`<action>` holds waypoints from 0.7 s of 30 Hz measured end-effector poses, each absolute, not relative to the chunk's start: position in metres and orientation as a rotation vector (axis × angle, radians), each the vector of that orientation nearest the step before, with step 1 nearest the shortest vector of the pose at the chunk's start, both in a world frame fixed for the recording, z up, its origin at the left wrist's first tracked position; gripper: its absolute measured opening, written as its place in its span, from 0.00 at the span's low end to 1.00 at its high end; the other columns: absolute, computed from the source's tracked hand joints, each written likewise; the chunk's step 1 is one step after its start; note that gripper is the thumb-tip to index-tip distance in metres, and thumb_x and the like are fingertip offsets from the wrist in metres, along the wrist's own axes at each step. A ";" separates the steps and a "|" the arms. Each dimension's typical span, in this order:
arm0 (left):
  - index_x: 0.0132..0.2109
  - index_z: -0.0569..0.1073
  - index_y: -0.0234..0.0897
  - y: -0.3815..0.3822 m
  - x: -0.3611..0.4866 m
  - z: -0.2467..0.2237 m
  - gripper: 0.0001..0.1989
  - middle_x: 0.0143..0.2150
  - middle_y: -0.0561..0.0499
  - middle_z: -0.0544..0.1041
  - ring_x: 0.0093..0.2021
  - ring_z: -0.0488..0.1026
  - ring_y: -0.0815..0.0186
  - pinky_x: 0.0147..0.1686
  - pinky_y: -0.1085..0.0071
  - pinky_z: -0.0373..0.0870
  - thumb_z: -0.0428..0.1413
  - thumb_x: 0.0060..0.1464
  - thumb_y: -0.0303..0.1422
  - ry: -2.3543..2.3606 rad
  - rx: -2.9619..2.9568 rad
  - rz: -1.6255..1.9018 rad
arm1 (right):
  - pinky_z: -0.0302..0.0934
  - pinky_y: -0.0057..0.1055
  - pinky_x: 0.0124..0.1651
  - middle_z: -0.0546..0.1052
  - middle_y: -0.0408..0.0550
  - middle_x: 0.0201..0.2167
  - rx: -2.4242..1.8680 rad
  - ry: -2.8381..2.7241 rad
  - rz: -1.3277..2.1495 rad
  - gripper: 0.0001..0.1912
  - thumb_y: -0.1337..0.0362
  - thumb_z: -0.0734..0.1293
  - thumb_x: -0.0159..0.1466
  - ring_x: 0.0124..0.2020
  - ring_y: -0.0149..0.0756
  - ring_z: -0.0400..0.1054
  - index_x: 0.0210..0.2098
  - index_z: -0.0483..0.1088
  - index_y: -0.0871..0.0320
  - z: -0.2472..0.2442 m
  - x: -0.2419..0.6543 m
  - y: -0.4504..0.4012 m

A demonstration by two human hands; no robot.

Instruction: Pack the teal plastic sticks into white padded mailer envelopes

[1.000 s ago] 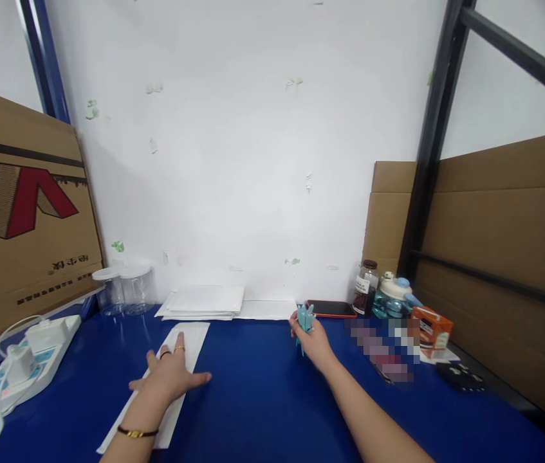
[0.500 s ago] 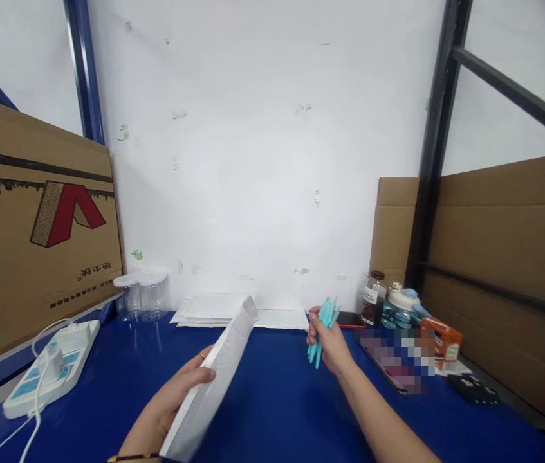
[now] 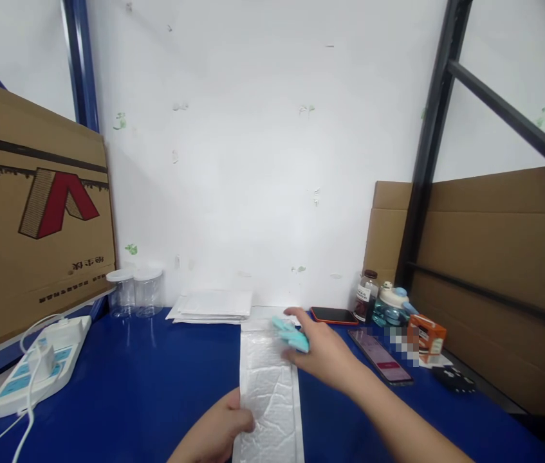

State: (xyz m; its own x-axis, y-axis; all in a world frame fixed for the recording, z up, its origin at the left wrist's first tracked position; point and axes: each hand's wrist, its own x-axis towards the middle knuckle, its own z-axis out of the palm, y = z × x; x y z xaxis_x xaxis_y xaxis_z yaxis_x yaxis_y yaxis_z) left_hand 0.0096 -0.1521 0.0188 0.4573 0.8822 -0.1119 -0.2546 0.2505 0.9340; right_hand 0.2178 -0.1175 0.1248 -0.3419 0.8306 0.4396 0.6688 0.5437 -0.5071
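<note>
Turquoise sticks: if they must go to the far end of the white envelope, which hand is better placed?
Right, I think: the right hand holds the turquoise sticks at that far end. The left hand grips the white envelope nearer the person, so it seems better for steadying.

Blue tabletop (image 3: 156, 386) with white envelopes (image 3: 212, 305), phones (image 3: 381, 357), clear jars (image 3: 148, 294), white power strip (image 3: 43, 370).

Blue tabletop (image 3: 156, 373), silvery-white envelope (image 3: 272, 399), turquoise sticks (image 3: 291, 334), brown carton (image 3: 2, 257) with red-and-striped logo (image 3: 58, 203)
</note>
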 end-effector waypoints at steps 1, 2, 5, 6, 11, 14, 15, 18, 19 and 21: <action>0.47 0.71 0.35 -0.154 0.009 0.020 0.28 0.34 0.50 0.77 0.36 0.72 0.61 0.38 0.68 0.65 0.48 0.32 0.21 0.753 1.020 0.887 | 0.48 0.26 0.25 0.72 0.41 0.24 -1.220 -2.101 0.273 0.28 0.64 0.69 0.51 0.23 0.34 0.63 0.52 0.61 0.50 0.128 0.218 -0.123; 0.46 0.71 0.34 -0.157 0.008 0.022 0.28 0.33 0.50 0.76 0.35 0.72 0.62 0.37 0.69 0.64 0.48 0.32 0.21 0.763 1.018 0.891 | 0.49 0.26 0.26 0.72 0.42 0.25 -1.225 -2.123 0.248 0.27 0.63 0.67 0.54 0.24 0.35 0.64 0.53 0.60 0.49 0.131 0.218 -0.129; 0.46 0.71 0.33 -0.167 0.006 0.029 0.27 0.32 0.51 0.76 0.31 0.70 0.65 0.35 0.71 0.63 0.47 0.33 0.20 0.805 1.087 0.859 | 0.51 0.26 0.29 0.75 0.43 0.30 -1.265 -2.308 0.192 0.21 0.62 0.65 0.55 0.30 0.38 0.67 0.49 0.64 0.49 0.138 0.214 -0.146; 0.46 0.72 0.32 -0.171 0.005 0.031 0.27 0.32 0.52 0.76 0.30 0.69 0.66 0.34 0.72 0.62 0.47 0.34 0.20 0.817 1.131 0.838 | 0.52 0.26 0.31 0.75 0.44 0.31 -1.306 -2.357 0.170 0.21 0.62 0.66 0.54 0.32 0.39 0.67 0.47 0.66 0.49 0.139 0.213 -0.150; 0.49 0.70 0.34 -0.182 0.003 0.038 0.27 0.39 0.50 0.76 0.37 0.69 0.63 0.37 0.72 0.61 0.55 0.37 0.24 0.602 1.234 0.710 | 0.54 0.26 0.34 0.76 0.44 0.34 -1.235 -2.495 0.328 0.11 0.65 0.66 0.53 0.35 0.38 0.68 0.36 0.71 0.53 0.145 0.205 -0.162; 0.52 0.69 0.32 -0.184 0.010 0.041 0.31 0.46 0.44 0.73 0.45 0.68 0.57 0.44 0.67 0.61 0.62 0.36 0.36 0.284 1.101 0.670 | 0.54 0.24 0.32 0.76 0.41 0.30 -1.133 -2.503 0.483 0.07 0.67 0.66 0.52 0.31 0.34 0.67 0.32 0.71 0.56 0.153 0.204 -0.169; 0.51 0.69 0.31 -0.184 0.013 0.041 0.32 0.47 0.42 0.72 0.46 0.67 0.55 0.46 0.66 0.61 0.61 0.37 0.39 0.215 1.053 0.660 | 0.54 0.24 0.31 0.75 0.41 0.29 -1.106 -2.501 0.526 0.07 0.68 0.66 0.52 0.30 0.33 0.66 0.32 0.71 0.57 0.156 0.204 -0.171; 0.48 0.71 0.30 -0.181 0.021 0.039 0.27 0.42 0.41 0.72 0.42 0.69 0.58 0.45 0.64 0.62 0.61 0.39 0.38 0.143 0.975 0.656 | 0.54 0.23 0.28 0.72 0.39 0.25 -0.989 -2.526 0.775 0.04 0.69 0.67 0.51 0.26 0.29 0.64 0.29 0.70 0.59 0.160 0.211 -0.174; 0.46 0.71 0.31 -0.180 0.023 0.037 0.24 0.39 0.43 0.72 0.39 0.70 0.60 0.44 0.64 0.62 0.61 0.39 0.35 0.145 0.967 0.662 | 0.54 0.23 0.27 0.71 0.39 0.23 -0.938 -2.523 0.897 0.04 0.68 0.68 0.51 0.24 0.28 0.62 0.28 0.70 0.60 0.160 0.214 -0.174; 0.47 0.71 0.32 -0.177 0.025 0.032 0.24 0.36 0.47 0.71 0.35 0.69 0.64 0.41 0.66 0.63 0.61 0.39 0.31 0.149 0.946 0.680 | 0.53 0.23 0.25 0.68 0.38 0.20 -0.863 -2.392 1.151 0.07 0.64 0.70 0.51 0.20 0.26 0.59 0.28 0.70 0.61 0.159 0.219 -0.172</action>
State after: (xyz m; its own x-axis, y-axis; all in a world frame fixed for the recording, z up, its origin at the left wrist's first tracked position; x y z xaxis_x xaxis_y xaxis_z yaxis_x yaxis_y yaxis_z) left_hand 0.0250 -0.1774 0.0316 0.7844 0.5966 0.1694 -0.4712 0.3958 0.7882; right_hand 0.2188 -0.1720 0.1593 -0.7541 0.6550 0.0468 0.3722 0.4850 -0.7914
